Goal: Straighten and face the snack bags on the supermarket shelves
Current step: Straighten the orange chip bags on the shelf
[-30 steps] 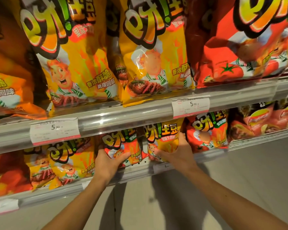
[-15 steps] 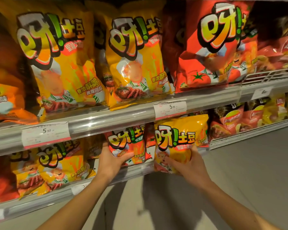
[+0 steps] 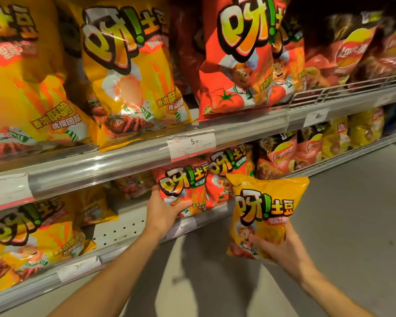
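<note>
A supermarket aisle. Tiered metal shelves (image 3: 128,156) packed with snack bags (image 3: 133,72). Price tags (image 3: 191,144) clipped along the shelf edges.

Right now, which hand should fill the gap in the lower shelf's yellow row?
Right, probably. The right hand already holds the yellow bag clear of the shelf. The left hand grips the red bag on the lower shelf, beside the gap.

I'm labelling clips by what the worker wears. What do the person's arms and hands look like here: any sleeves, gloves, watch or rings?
Both forearms are bare as far as the picture shows; no sleeve edge is in view. The left hand and right hand wear no gloves. No watch, wristband or bracelet shows on either wrist, and no rings show on the visible fingers.
</note>
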Motion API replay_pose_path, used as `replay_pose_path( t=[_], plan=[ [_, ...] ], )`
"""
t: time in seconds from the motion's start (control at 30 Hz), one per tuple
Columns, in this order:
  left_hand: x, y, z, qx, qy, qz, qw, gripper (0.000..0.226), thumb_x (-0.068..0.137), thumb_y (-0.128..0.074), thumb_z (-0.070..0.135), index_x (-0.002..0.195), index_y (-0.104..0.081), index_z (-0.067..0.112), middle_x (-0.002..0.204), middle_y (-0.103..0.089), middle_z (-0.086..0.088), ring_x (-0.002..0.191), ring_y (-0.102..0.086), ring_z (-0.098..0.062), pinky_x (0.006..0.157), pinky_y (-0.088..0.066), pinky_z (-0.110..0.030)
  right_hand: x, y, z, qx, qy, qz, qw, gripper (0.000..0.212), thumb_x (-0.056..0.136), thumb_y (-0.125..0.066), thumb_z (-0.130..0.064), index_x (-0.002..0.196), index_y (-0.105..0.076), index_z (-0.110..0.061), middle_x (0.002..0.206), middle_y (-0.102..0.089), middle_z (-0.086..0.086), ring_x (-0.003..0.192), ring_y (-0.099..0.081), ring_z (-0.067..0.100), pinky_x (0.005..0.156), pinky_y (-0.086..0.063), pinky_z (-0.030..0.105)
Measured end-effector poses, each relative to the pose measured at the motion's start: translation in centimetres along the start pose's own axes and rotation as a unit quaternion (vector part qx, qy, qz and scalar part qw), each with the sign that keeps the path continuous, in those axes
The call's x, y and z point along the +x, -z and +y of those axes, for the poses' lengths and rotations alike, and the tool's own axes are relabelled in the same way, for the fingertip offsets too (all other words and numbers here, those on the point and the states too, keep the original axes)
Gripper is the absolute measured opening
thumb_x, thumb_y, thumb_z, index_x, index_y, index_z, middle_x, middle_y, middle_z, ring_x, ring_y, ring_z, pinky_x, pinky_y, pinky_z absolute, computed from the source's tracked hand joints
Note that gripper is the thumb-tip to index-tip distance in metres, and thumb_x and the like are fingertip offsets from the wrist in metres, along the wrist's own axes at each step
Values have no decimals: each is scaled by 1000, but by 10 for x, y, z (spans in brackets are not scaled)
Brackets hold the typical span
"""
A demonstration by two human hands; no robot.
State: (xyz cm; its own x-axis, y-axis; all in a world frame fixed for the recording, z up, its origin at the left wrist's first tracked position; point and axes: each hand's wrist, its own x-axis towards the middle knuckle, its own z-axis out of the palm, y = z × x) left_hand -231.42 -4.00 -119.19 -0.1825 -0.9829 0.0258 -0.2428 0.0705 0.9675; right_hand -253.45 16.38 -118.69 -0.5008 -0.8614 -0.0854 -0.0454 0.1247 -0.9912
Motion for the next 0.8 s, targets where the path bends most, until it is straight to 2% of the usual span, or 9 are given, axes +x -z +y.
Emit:
replay_pose_path(
  t=[0.07,0.1,0.17,0.33,0.4,0.5,0.6,0.7,0.8],
  plan=[
    [2,-4,-1,0,-8,-7,1000,52,67,-92,15,110,-65,24,106,-72,4,98,-70,-15,69,-62,-33,-1,4,2,-8,-12,-11,1000,78,58,-88,-20,129,-55,-23,107,-77,-10,96,-74,8,69,-58,18],
    [2,-4,-2,2,-16,-8,1000,43,67,-91,14,99,-69,32,98,-74,11,93,-71,-10,69,-63,-33,-2,6,3,-12,-20,-17,1000,79,58,-88,-21,130,-54,-24,107,-77,-12,96,-74,8,68,-58,18],
    [3,-3,-3,15,-34,-15,999,40,67,-91,15,83,-70,44,87,-73,25,85,-70,3,70,-62,-31,-3,9,4,-19,-37,-27,999,80,61,-89,-21,132,-53,-24,110,-76,-11,98,-74,8,69,-58,17],
    [0,-4,-1,48,-62,-32,996,62,66,-92,18,93,-61,65,91,-66,40,89,-63,15,77,-53,-24,-6,9,1,-39,-65,-44,996,84,59,-91,-25,133,-52,-25,111,-76,-16,99,-73,7,70,-59,18],
    [0,-3,-5,66,-60,-33,995,62,65,-93,19,103,-61,56,97,-69,32,95,-64,10,82,-49,-21,-9,7,-3,-50,-70,-52,995,84,60,-92,-29,133,-51,-29,112,-75,-17,100,-73,6,71,-60,20],
    [-2,5,-17,80,-2,-44,996,71,60,-95,23,116,-52,25,114,-68,3,104,-66,-16,89,-53,-35,-15,1,-12,-53,-60,-57,995,86,63,-91,-27,136,-48,-29,118,-74,-12,104,-72,10,77,-61,26],
    [-13,24,-20,114,27,-65,991,74,60,-95,25,117,-48,22,113,-68,-3,103,-67,-19,88,-54,-35,-25,-14,-22,-36,-34,-65,997,84,65,-89,-20,137,-46,-27,121,-73,-8,107,-72,12,76,-61,25],
    [-29,48,-15,181,24,-56,982,81,69,-90,33,134,-49,9,123,-61,-6,113,-60,-21,96,-49,-34,-37,-38,-30,-41,-15,-95,994,81,68,-92,-20,135,-48,-23,122,-73,-7,108,-72,13,80,-60,25],
    [-55,85,-15,332,-41,-30,942,52,89,-70,36,132,-53,12,123,-53,-6,119,-51,-23,101,-43,-34,-39,-73,-40,-58,-8,-132,989,87,64,-97,-28,135,-47,-31,124,-70,-12,109,-71,8,84,-60,25]
  ],
)
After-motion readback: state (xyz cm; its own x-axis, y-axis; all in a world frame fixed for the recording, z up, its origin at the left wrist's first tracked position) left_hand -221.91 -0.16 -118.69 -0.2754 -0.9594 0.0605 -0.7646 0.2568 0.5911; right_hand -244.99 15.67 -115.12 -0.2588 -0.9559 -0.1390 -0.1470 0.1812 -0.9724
